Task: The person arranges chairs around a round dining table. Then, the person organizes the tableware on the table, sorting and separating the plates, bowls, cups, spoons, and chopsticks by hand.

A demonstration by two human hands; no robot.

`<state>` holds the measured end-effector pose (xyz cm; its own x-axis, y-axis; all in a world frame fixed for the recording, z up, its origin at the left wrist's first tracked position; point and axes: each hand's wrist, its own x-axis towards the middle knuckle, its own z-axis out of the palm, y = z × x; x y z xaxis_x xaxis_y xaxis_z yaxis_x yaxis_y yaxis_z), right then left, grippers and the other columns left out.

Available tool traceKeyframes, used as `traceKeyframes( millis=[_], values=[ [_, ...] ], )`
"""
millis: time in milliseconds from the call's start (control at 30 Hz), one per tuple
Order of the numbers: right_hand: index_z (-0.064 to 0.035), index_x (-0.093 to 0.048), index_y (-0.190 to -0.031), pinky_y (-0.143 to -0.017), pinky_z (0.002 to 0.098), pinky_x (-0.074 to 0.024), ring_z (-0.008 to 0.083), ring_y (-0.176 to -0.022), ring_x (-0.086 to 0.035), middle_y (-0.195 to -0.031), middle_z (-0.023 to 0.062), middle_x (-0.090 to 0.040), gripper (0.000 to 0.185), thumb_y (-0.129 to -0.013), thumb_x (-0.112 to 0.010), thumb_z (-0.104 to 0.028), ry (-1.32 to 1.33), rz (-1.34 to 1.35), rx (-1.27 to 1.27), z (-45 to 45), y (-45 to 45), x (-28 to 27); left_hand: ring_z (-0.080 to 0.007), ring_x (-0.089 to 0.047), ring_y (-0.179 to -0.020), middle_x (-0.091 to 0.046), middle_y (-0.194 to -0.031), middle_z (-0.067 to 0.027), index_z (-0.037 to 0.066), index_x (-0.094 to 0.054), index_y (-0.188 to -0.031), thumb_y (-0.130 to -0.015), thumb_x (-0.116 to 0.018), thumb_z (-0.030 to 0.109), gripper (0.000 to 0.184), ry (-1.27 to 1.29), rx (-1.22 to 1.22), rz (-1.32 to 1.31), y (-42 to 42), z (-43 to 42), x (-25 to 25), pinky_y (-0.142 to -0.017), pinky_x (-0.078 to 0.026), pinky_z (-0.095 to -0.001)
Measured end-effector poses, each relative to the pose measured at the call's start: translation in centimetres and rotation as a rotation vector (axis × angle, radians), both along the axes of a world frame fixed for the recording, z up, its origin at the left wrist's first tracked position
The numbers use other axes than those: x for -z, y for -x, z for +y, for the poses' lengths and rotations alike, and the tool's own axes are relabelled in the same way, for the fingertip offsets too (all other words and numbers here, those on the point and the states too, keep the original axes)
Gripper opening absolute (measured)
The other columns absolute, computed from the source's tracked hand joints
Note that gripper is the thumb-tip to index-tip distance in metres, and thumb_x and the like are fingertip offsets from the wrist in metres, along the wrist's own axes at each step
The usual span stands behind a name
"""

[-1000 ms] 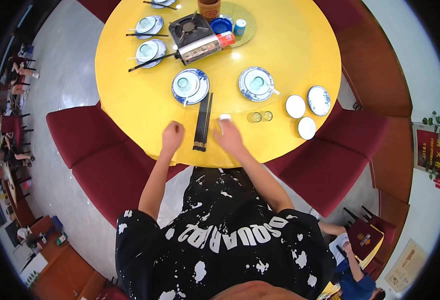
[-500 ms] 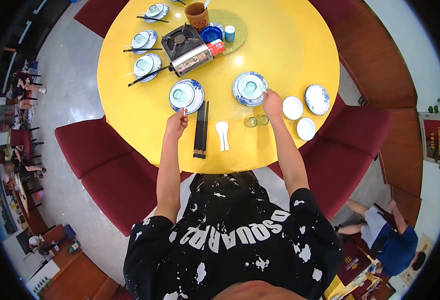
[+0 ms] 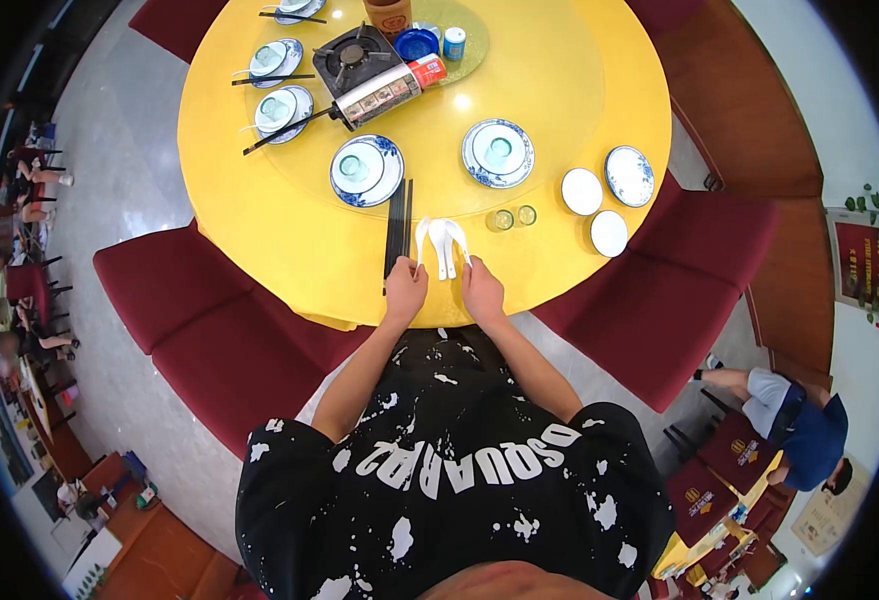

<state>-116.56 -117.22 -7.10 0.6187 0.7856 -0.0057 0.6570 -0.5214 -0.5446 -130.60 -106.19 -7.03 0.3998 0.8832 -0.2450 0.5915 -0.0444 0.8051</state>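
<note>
My left hand (image 3: 407, 288) pinches the handle of a white spoon (image 3: 422, 238) near the table's front edge. Opposite it, my right hand (image 3: 483, 290) grips another white spoon (image 3: 458, 238) by its handle. Between the two lie more white spoons (image 3: 441, 245) side by side, handles toward me. Just left of my left hand is a bundle of black chopsticks (image 3: 397, 225). Farther in stand two place settings: a left bowl (image 3: 348, 173) and a right bowl (image 3: 484, 151), each on a blue-patterned plate with a greenish glass inside.
Two small glasses (image 3: 501, 220), white bowls (image 3: 582, 191) and a patterned plate (image 3: 629, 176) sit to the right. A portable gas stove (image 3: 358, 60) and several laid settings are at the far left. Dark red chairs (image 3: 660, 300) flank me; a person (image 3: 810, 430) is behind at right.
Both hands have drawn back from the two bowls to the table's front edge, bringing a spoon each beside the spoons lying there. The bowls now have no spoons in them.
</note>
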Motion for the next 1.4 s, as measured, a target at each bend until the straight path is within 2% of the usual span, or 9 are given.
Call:
traceKeyframes(
  millis=[100, 333, 533, 833, 1033, 1133, 1233, 1333, 1400],
  values=[
    [-0.0004, -0.058, -0.116, -0.055, 0.0439, -0.0526, 0.0326, -0.059, -0.065, -0.078, 0.0151, -0.066, 0.028, -0.096, -0.054, -0.02, 0.05, -0.113, 0.012, 0.6, 0.7, 1.4, -0.0345, -0.065, -0.068, -0.064, -0.077, -0.017, 0.002, -0.056, -0.088, -0.088, -0.066, 0.016, 0.018, -0.202, 0.081, 0.05, -0.4, -0.8, 2.3, -0.061, -0.051, -0.0447],
    [-0.0005, -0.051, -0.135, -0.058, 0.0443, -0.0528, 0.0317, -0.063, -0.064, -0.08, 0.0142, -0.063, 0.048, -0.092, -0.058, -0.02, 0.174, -0.158, -0.02, 0.5, 1.6, 2.9, -0.0355, -0.066, -0.079, -0.064, -0.087, -0.0159, 0.005, -0.055, -0.099, -0.087, -0.068, 0.023, 0.026, -0.227, 0.27, 0.206, -1.7, -1.4, 2.1, -0.066, -0.053, -0.0468],
    [0.0015, -0.05, -0.136, -0.064, 0.0452, -0.0505, 0.0312, -0.073, -0.062, -0.089, 0.0158, -0.059, 0.052, -0.091, -0.06, -0.02, 0.147, -0.228, -0.008, -1.3, 2.1, 3.7, -0.0339, -0.066, -0.084, -0.064, -0.098, -0.0156, 0.005, -0.055, -0.107, -0.085, -0.071, 0.026, 0.034, -0.248, 0.321, 0.133, -1.4, -1.7, 2.9, -0.068, -0.054, -0.0453],
    [-0.0024, -0.054, -0.132, -0.068, 0.0475, -0.0496, 0.0375, -0.077, -0.061, -0.089, 0.0198, -0.059, 0.047, -0.09, -0.063, -0.02, -0.013, 0.021, 0.175, -0.1, 3.2, 4.1, -0.028, -0.067, -0.076, -0.067, -0.082, -0.0118, 0.0, -0.053, -0.127, -0.082, -0.076, 0.03, 0.059, 0.144, 0.138, -0.026, -2.2, -1.2, 4.3, -0.067, -0.053, -0.0408],
    [-0.0039, -0.058, -0.128, -0.075, 0.0451, -0.0508, 0.038, -0.087, -0.063, -0.095, 0.0224, -0.063, 0.042, -0.089, -0.064, -0.017, 0.027, 0.126, 0.19, 0.2, 2.4, 3.5, -0.0256, -0.07, -0.081, -0.071, -0.086, -0.0133, 0.0, -0.065, -0.11, -0.082, -0.076, 0.031, 0.044, 0.243, -0.1, -0.003, -4.0, 0.1, 7.4, -0.073, -0.054, -0.0363],
    [-0.0024, -0.057, -0.128, -0.083, 0.0401, -0.051, 0.0338, -0.095, -0.065, -0.104, 0.0216, -0.066, 0.039, -0.092, -0.062, -0.016, -0.213, 0.367, 0.306, 0.9, 2.5, 4.5, -0.0259, -0.07, -0.083, -0.071, -0.088, -0.014, 0.0, -0.066, -0.105, -0.082, -0.076, 0.03, 0.039, 0.309, -0.119, -0.081, -4.6, 0.5, 7.1, -0.076, -0.055, -0.0352],
    [0.0006, -0.056, -0.129, -0.091, 0.0332, -0.0479, 0.0242, -0.105, -0.062, -0.117, 0.0185, -0.065, 0.037, -0.095, -0.06, -0.015, -0.302, 0.832, 0.487, 1.1, 2.9, 4.9, -0.0251, -0.07, -0.083, -0.072, -0.088, -0.0135, 0.0, -0.067, -0.106, -0.082, -0.076, 0.029, 0.038, 0.269, -0.084, -0.024, -4.7, 0.4, 5.8, -0.076, -0.055, -0.0352],
    [0.002, -0.056, -0.128, -0.092, 0.0323, -0.0471, 0.0211, -0.105, -0.061, -0.114, 0.0145, -0.065, 0.036, -0.096, -0.059, -0.013, -0.286, 0.788, 0.431, 1.0, 3.3, 5.1, -0.0237, -0.07, -0.082, -0.072, -0.088, -0.0131, 0.001, -0.067, -0.104, -0.082, -0.075, 0.028, 0.036, 0.248, -0.09, 0.039, -4.7, 0.6, 6.1, -0.076, -0.055, -0.0345],
    [-0.0002, -0.057, -0.128, -0.091, 0.0346, -0.048, 0.0258, -0.104, -0.062, -0.114, 0.0179, -0.065, 0.037, -0.094, -0.061, -0.015, -0.248, 0.714, 0.395, 1.0, 3.4, 4.4, -0.0232, -0.07, -0.082, -0.072, -0.087, -0.0132, 0.0, -0.068, -0.105, -0.083, -0.074, 0.027, 0.035, 0.272, -0.084, 0.016, -4.6, 0.7, 6.8, -0.077, -0.055, -0.0343]
  ],
)
